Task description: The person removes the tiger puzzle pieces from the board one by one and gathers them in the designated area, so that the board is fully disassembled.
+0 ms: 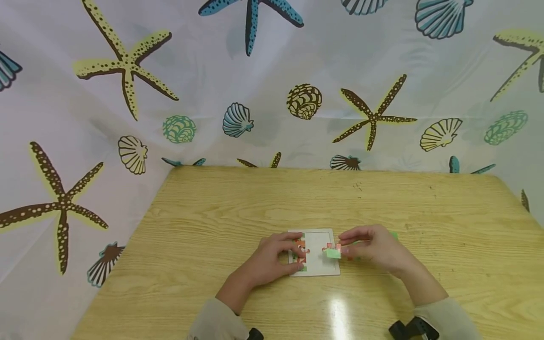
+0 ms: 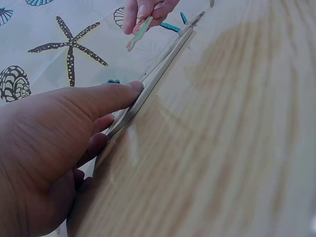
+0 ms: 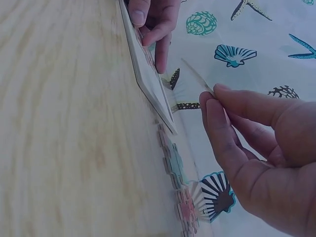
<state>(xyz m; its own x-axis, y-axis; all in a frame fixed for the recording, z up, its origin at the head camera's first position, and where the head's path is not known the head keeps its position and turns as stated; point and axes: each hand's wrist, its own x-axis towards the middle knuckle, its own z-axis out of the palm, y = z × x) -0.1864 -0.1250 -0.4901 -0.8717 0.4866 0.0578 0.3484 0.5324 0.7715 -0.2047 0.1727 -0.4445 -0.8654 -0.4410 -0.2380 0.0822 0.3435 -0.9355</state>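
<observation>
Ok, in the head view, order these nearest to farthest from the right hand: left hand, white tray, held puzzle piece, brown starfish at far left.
1. Held puzzle piece: pinched by the right hand.
2. White tray: just to its left.
3. Left hand: at the tray's left side.
4. Brown starfish: printed, far left.

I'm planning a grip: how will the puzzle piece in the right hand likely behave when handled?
The puzzle piece is probably stiff: pinched at one edge by the right hand, it shows no obvious sag. It looks thin, so likely light. Being flat, it should slide, not roll.
</observation>
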